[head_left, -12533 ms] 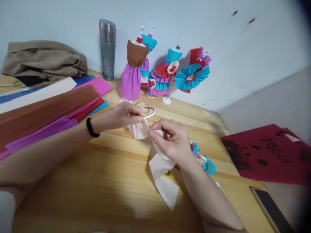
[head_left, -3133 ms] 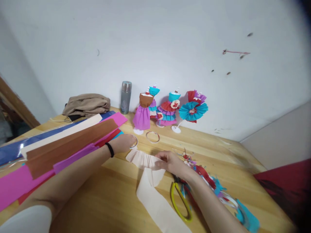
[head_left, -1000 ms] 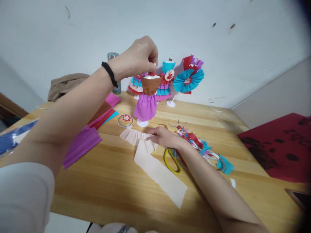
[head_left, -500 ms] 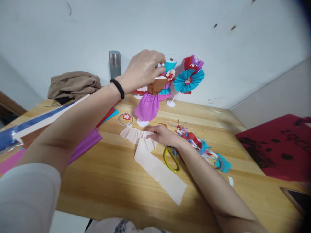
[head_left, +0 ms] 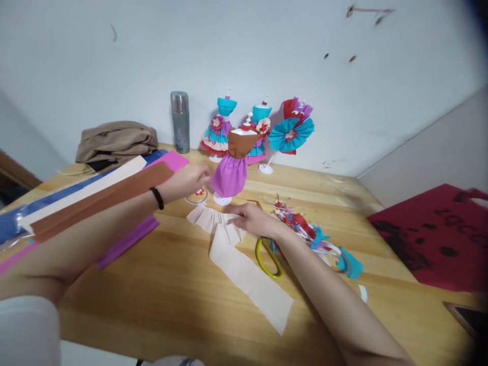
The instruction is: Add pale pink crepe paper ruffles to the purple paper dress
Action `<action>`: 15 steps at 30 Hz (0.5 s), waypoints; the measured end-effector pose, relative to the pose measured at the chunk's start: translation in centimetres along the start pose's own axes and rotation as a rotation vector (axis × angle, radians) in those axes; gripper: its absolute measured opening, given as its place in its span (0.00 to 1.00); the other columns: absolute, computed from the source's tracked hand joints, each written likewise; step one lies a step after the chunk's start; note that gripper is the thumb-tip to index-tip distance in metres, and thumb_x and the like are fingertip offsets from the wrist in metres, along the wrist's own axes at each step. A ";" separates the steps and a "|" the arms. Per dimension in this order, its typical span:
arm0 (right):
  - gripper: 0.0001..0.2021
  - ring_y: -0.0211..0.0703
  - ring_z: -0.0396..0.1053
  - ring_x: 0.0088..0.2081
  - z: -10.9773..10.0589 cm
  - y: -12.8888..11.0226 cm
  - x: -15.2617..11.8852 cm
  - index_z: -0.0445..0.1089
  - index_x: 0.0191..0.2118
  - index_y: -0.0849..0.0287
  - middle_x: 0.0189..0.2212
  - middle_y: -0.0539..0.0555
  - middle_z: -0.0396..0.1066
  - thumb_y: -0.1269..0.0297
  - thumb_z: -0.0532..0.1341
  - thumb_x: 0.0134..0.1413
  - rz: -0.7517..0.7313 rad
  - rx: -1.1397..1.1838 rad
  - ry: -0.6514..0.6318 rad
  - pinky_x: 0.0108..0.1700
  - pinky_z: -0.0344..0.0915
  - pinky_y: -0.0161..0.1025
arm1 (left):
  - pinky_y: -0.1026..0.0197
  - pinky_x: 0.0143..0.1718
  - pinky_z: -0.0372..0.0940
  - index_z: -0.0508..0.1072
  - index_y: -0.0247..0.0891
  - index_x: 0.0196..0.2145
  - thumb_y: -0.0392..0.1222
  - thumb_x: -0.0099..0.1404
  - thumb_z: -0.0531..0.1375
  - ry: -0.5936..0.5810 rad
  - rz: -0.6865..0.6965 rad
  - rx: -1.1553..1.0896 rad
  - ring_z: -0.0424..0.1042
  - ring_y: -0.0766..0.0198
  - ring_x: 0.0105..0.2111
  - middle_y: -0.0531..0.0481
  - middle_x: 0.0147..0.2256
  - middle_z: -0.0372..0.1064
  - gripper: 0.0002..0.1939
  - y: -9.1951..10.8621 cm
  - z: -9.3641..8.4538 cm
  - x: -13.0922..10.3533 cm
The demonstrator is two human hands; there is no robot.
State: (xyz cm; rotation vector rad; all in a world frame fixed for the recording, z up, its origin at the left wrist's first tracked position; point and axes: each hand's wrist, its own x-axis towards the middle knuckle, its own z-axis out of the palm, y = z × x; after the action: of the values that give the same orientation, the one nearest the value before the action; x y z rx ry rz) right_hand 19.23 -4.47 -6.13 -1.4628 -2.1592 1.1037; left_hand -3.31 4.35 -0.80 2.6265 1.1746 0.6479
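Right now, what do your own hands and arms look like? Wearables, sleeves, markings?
Both ungloved. Left hand: plain black band at the wrist, pale, loose-looking sleeve ending near the elbow. Right hand: no band on the wrist, forearm uncovered, no sleeve in view. No markings I can make out on either.

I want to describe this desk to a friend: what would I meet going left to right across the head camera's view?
Crumpled brown cloth → grey bottle with silver top → brown-topped dress with purple skirt → stand with big blue rosette → red bag.
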 end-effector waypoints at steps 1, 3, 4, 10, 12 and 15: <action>0.07 0.37 0.60 0.27 0.0 0.0 0.0 0.68 0.26 0.60 0.22 0.48 0.62 0.64 0.58 0.49 0.000 0.003 -0.003 0.30 0.55 0.34 | 0.63 0.28 0.56 0.72 0.35 0.29 0.37 0.63 0.52 -0.063 -0.004 0.013 0.66 0.64 0.25 0.49 0.25 0.70 0.10 -0.9 0.9 -0.7; 0.07 0.36 0.59 0.26 -0.2 -0.2 0.0 0.66 0.24 0.60 0.21 0.47 0.61 0.63 0.58 0.49 -0.001 0.016 -0.014 0.29 0.54 0.34 | 0.63 0.25 0.52 0.66 0.36 0.21 0.34 0.59 0.53 -0.185 0.014 0.030 0.60 0.67 0.21 0.51 0.21 0.65 0.10 -2.2 2.2 -1.8; 0.08 0.36 0.59 0.26 -0.4 -0.3 -0.1 0.65 0.24 0.60 0.21 0.47 0.61 0.63 0.58 0.48 -0.005 0.025 -0.024 0.28 0.54 0.34 | 0.63 0.24 0.49 0.62 0.36 0.17 0.32 0.56 0.53 -0.240 0.027 0.035 0.56 0.68 0.19 0.52 0.18 0.61 0.11 -2.7 2.6 -2.3; 0.07 0.35 0.60 0.26 -1.3 -1.0 -0.9 0.69 0.27 0.60 0.22 0.46 0.63 0.61 0.62 0.47 -0.027 0.076 -0.121 0.29 0.56 0.33 | 0.61 0.26 0.47 0.53 0.38 0.14 0.29 0.49 0.53 -0.322 0.063 0.045 0.50 0.67 0.20 0.54 0.17 0.53 0.13 -3.3 3.1 -3.5; 0.08 0.36 0.60 0.26 -1.6 -1.0 -1.1 0.70 0.29 0.60 0.23 0.47 0.64 0.60 0.63 0.47 -0.022 0.082 -0.144 0.29 0.57 0.33 | 0.61 0.27 0.49 0.55 0.38 0.15 0.29 0.50 0.54 -0.293 0.041 0.052 0.53 0.67 0.21 0.53 0.19 0.56 0.12 -3.4 3.4 -3.8; 0.08 0.37 0.62 0.28 -2.0 -1.0 -1.4 0.72 0.31 0.61 0.25 0.48 0.67 0.61 0.63 0.47 -0.011 0.073 -0.157 0.30 0.58 0.33 | 0.62 0.29 0.53 0.60 0.38 0.18 0.29 0.53 0.54 -0.228 0.008 0.059 0.59 0.65 0.24 0.50 0.23 0.63 0.10 -3.5 3.8 -4.3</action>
State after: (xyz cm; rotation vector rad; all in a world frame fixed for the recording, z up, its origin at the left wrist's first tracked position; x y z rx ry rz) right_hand 20.39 -5.02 -3.85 -1.3725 -2.2019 1.3192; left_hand -6.40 3.50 -6.75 2.6674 1.1312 0.3077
